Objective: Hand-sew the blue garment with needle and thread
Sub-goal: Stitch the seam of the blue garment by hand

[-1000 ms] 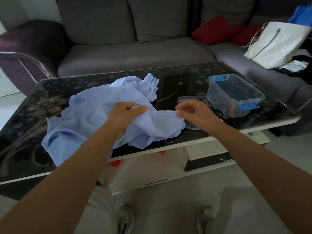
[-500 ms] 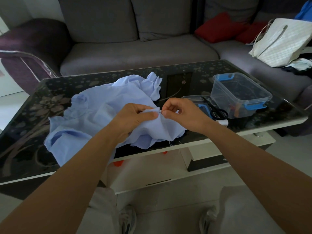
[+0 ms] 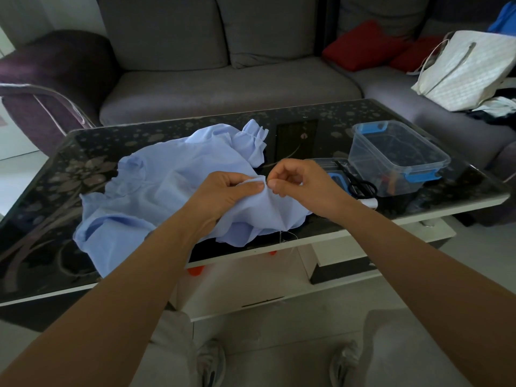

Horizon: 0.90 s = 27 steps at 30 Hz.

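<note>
Both forearms reach forward from the lower corners and meet over the near middle of the worktop (image 3: 321,129). The left hand (image 3: 226,191) lies palm down, wrist low, fingers curled, thumb pressed flat along a raised fold of the garment (image 3: 167,191), gripping it. The right hand (image 3: 301,180) comes in from the other side, knuckles up, fingers tucked tight, thumb and forefinger pinching the peak of that same fold, tip to tip with the left thumb. Whether a needle sits in that pinch is too small to tell. The garment sprawls crumpled across the worktop's left and centre, its near edge draped over the front lip. A pale thread (image 3: 282,236) dangles just below that edge. Right of the hands lie black scissors (image 3: 360,187) and a clear box (image 3: 396,157) with blue clips.
</note>
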Motion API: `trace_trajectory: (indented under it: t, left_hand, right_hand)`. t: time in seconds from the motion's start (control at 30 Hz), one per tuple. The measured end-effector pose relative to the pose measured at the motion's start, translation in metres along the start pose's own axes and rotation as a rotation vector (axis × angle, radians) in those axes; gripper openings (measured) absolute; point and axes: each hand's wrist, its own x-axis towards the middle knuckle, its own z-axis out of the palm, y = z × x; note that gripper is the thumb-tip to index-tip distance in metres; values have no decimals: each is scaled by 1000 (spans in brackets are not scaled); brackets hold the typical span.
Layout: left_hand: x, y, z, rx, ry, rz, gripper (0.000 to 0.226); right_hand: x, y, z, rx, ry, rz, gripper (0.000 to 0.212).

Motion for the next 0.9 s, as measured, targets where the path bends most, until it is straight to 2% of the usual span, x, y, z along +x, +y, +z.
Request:
trace_trajectory:
  t: [0.17,0.27,0.4,0.47,0.53,0.6,0.63,0.67,0.77,0.8,0.83,0.9]
  left_hand:
    - [0,2,5,5,86,-8,27]
    - [0,3,7,0,80,-18,25]
    - [1,1,8,56,69,-14,28]
    - [1,-1,6,71,104,-13,32]
    - [4,-4,2,60,164,-27,31]
    - [7,-5,-1,-9,208,-45,23]
    - [7,-4,-2,-41,225,-50,22]
    - [8,-4,-2,-59,244,-52,23]
    - [9,-7,-3,-84,285,-45,27]
    - [10,-7,-3,-94,295,-45,25]
    - [10,-7,-4,-108,302,-50,21]
    - [10,-6,-4,-138,316,-59,15]
  right_hand:
    - [-1,-4,2,-15,82,-131,17]
    - [-2,-7,8,-82,87,-229,13]
    - [1,-2,10,-194,156,-314,24]
    - [-2,-9,13,-153,139,-363,19]
    - [-6,-21,18,-1,47,-349,11]
    - [-11,-29,16,234,-146,-203,12]
    - [-13,-31,12,345,-308,-89,10]
    - [-15,-31,6,394,-522,20,8]
    - [-22,-29,-5,310,-1300,285,13]
    - [-23,-29,-4,296,-1493,340,15]
    - [-24,-30,-2,293,-1604,364,17]
    - [-23,-33,-4,285,-1622,359,18]
